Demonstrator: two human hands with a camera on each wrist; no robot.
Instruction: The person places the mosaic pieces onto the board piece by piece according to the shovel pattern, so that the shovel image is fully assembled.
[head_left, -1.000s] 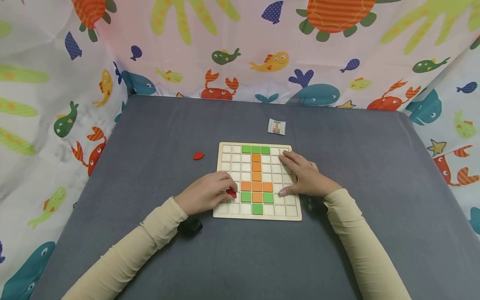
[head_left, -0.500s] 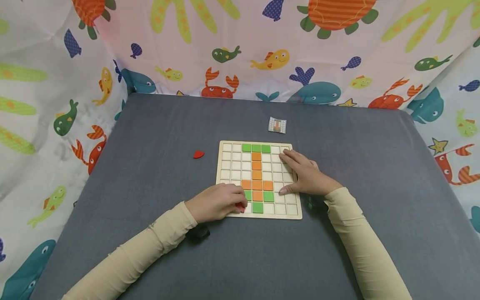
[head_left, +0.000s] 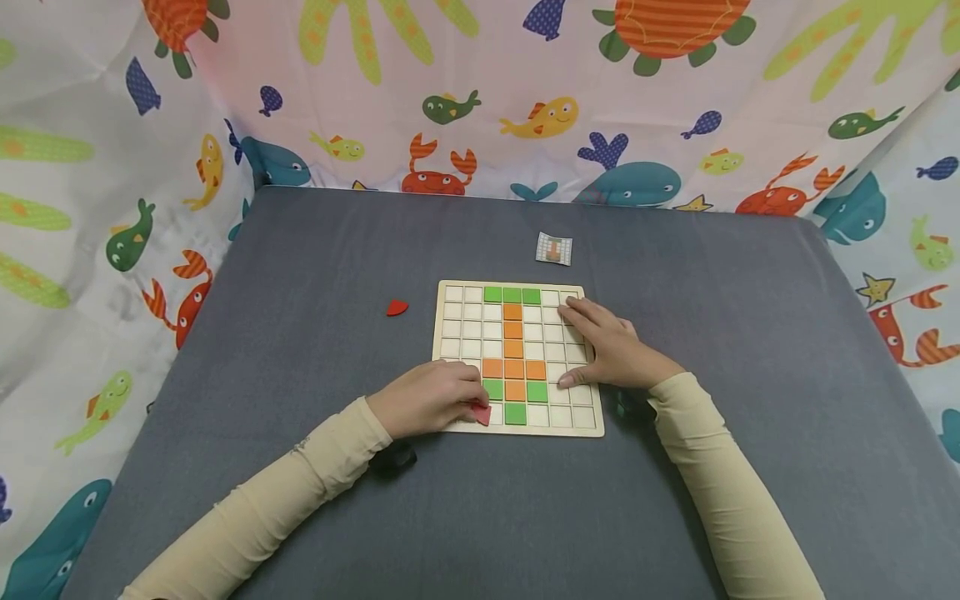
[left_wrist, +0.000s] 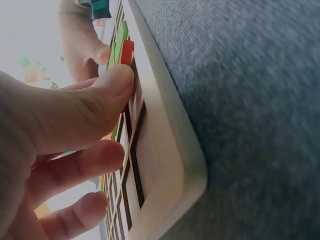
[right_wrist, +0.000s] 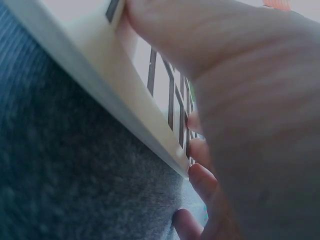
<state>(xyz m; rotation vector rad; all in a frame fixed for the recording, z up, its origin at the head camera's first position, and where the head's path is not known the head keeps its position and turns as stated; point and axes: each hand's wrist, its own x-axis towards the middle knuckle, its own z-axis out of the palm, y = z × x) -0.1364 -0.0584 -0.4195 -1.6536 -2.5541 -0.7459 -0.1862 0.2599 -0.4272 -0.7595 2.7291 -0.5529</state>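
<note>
A wooden grid board [head_left: 525,432] lies mid-table, with orange tiles [head_left: 513,348] in a column and crossbar. Green tiles [head_left: 515,413] sit at both ends of that column. Between thumb and fingertips, my left hand [head_left: 431,400] pinches a red tile [head_left: 482,414] over the front row, just left of the front green tile. In the left wrist view the red tile [left_wrist: 127,52] stands proud of the grid, thumb against it. My right hand [head_left: 618,350] rests spread on the board's right side, its thumb on the squares and fingers along the edge.
A loose red quarter-round piece [head_left: 397,308] lies on the grey table [head_left: 480,517], left of the board. Behind the board is a small pattern card [head_left: 553,249]. A sea-animal printed curtain [head_left: 480,167] surrounds the back and sides.
My left hand has brought the red tile right and toward the front row, then shifted slightly, exposing more of the tile. The right hand stays in place on the board.
</note>
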